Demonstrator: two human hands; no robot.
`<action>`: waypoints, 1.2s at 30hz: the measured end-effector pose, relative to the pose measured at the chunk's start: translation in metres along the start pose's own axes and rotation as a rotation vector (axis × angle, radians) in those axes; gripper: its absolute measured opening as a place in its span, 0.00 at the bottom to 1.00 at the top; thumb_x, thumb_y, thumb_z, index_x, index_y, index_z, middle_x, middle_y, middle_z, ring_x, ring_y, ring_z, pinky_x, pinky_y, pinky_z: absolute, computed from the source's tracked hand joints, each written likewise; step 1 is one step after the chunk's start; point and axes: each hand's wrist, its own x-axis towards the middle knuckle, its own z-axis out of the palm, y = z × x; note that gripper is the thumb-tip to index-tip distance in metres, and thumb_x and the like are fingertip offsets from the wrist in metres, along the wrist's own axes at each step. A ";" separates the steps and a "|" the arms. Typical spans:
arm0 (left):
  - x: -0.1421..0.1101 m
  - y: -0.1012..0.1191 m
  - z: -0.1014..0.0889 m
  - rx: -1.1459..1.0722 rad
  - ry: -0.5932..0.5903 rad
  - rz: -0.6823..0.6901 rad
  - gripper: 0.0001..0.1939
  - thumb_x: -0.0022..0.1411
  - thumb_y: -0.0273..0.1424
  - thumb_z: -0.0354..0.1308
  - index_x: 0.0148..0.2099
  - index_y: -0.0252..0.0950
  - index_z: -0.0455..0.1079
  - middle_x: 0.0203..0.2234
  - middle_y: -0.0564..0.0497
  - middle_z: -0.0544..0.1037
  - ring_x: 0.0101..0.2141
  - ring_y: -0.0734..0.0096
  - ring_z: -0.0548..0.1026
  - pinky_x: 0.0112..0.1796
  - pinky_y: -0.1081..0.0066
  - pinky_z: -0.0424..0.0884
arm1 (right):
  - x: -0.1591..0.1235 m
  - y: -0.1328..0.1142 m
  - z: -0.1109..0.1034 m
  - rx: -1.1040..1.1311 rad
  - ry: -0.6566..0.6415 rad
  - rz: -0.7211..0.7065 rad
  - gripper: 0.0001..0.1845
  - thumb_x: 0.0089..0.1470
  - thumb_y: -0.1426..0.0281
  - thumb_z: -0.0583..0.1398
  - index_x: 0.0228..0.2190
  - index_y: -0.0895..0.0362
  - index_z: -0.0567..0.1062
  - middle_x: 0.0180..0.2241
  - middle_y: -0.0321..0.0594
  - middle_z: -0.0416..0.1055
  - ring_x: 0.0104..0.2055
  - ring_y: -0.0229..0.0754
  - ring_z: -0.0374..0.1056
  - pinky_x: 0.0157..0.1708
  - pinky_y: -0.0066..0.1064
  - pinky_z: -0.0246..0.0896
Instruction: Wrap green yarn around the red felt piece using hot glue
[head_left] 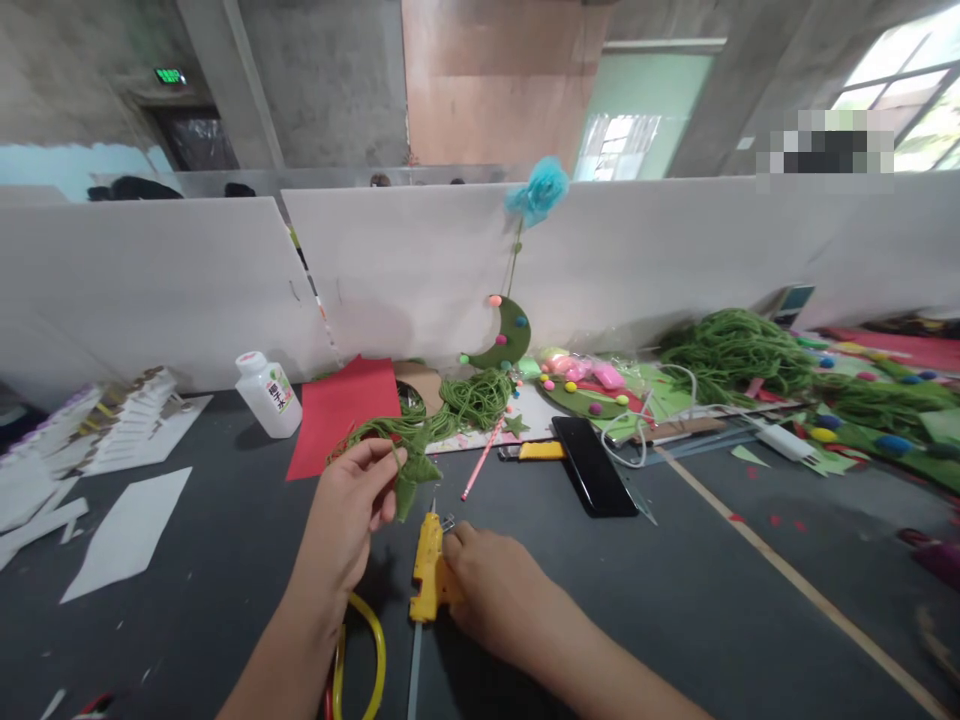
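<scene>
Holding the green felt star (415, 473) between thumb and fingers is the left hand (358, 490); the right hand (491, 585) is closed on the yellow glue gun (429, 570), low over the desk (247, 560). Beyond the gun lie a pink pencil (484, 458), a yellow cutter (538, 452) and a black phone (594, 468). Green yarn (476, 397) and red felt (349, 400) are spread behind the star.

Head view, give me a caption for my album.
Left hand holds a green star, right hand grips a yellow glue gun, above a dark tabletop.
</scene>
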 end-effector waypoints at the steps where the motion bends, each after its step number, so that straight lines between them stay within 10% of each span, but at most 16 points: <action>1: 0.000 0.001 -0.001 0.026 0.009 0.010 0.12 0.48 0.34 0.68 0.30 0.35 0.69 0.10 0.63 0.63 0.10 0.85 0.57 0.13 0.82 0.46 | 0.002 -0.004 0.007 -0.015 -0.017 0.018 0.15 0.46 0.81 0.61 0.39 0.64 0.76 0.39 0.57 0.76 0.40 0.59 0.73 0.32 0.38 0.66; 8: 0.000 0.006 -0.010 0.127 0.058 0.123 0.11 0.45 0.33 0.70 0.30 0.33 0.74 0.15 0.60 0.68 0.12 0.87 0.57 0.15 0.81 0.51 | 0.013 -0.007 0.025 0.102 0.000 0.103 0.21 0.40 0.85 0.59 0.39 0.64 0.73 0.41 0.58 0.74 0.37 0.54 0.75 0.33 0.37 0.66; 21: -0.006 0.020 -0.019 0.248 0.055 0.105 0.09 0.46 0.33 0.69 0.28 0.34 0.76 0.15 0.58 0.69 0.16 0.82 0.58 0.17 0.79 0.51 | -0.033 0.023 -0.061 0.831 0.398 0.030 0.07 0.55 0.64 0.58 0.33 0.54 0.72 0.23 0.33 0.68 0.19 0.37 0.61 0.18 0.28 0.56; 36: -0.013 0.019 -0.013 0.323 -0.018 0.066 0.10 0.49 0.36 0.66 0.28 0.35 0.73 0.20 0.55 0.71 0.23 0.74 0.67 0.25 0.75 0.61 | -0.046 0.008 -0.061 0.535 0.607 -0.174 0.09 0.59 0.63 0.56 0.29 0.52 0.72 0.25 0.37 0.69 0.27 0.43 0.66 0.28 0.32 0.64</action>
